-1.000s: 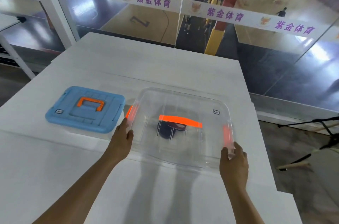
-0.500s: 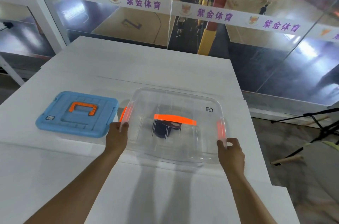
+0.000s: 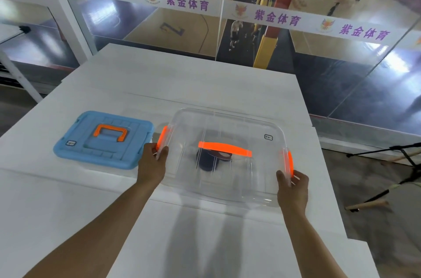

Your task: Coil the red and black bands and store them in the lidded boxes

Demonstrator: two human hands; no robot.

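At the clear box (image 3: 227,122), both hands still grip its orange latches.

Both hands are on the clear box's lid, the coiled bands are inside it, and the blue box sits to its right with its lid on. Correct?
Not quite: in the head view the blue box sits to the left of the clear box, beside the left hand. The rest holds: right hand also grips the lid, coiled bands inside.

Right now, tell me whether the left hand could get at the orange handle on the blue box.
Probably yes. The left hand grips the clear box at its left clip, right beside the blue box. The orange handle lies uncovered on that lid, but the hand must let go first.
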